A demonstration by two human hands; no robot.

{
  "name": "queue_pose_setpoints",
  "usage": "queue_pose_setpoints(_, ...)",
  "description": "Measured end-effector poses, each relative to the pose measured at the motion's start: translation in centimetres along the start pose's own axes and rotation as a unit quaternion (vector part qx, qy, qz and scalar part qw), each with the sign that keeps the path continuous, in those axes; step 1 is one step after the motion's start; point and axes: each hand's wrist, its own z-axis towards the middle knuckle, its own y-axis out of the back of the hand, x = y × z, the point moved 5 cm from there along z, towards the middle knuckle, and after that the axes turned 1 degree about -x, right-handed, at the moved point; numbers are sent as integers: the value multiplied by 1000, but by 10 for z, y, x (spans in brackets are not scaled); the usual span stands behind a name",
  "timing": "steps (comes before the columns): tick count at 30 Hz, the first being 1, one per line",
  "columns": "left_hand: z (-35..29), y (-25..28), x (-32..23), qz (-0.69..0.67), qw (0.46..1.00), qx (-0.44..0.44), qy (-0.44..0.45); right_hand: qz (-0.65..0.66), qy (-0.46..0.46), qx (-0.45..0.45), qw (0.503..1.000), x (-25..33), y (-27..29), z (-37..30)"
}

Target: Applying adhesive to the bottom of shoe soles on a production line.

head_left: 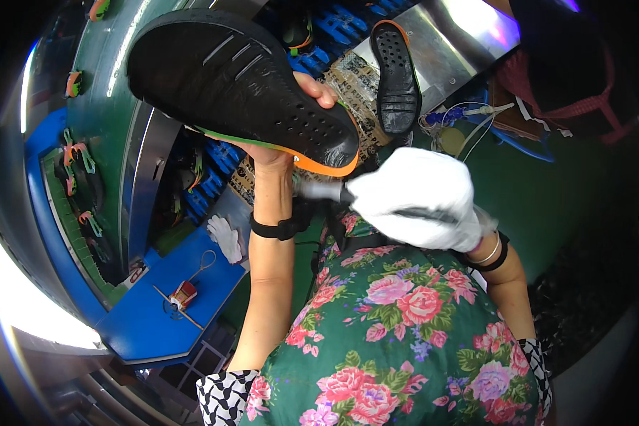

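A black shoe sole [220, 78] with an orange and green rim is held up in my left hand [268, 152]. The bare fingers wrap around its edge, and its holed, ridged face is turned toward me. To the right and lower, my right hand [419, 195] wears a white glove and is closed on a slim tool [323, 190] with a black collar and a pale tip. The tip is smeared by motion, so its kind is unclear; it is just below the sole's orange end. A similar black sole [397, 78] lies beyond the glove.
Tape-wrapped cardboard [351, 82] and a metal surface [461, 50] lie ahead. At left, a green conveyor [96, 53] carries orange-black pieces. A blue shelf [149, 323] holds a small red item [183, 295] and a white glove [225, 238]. Hoses [468, 113] hang at right.
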Motion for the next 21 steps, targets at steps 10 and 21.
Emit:
queue_pose_setpoints(10,2,7,13,-114,985,6,128,-143,99,53,983,-5,-17,-7)
queue_pose_setpoints(21,-11,27,28,-50,957,0,286,-117,112,125,979,-13,-30,-7)
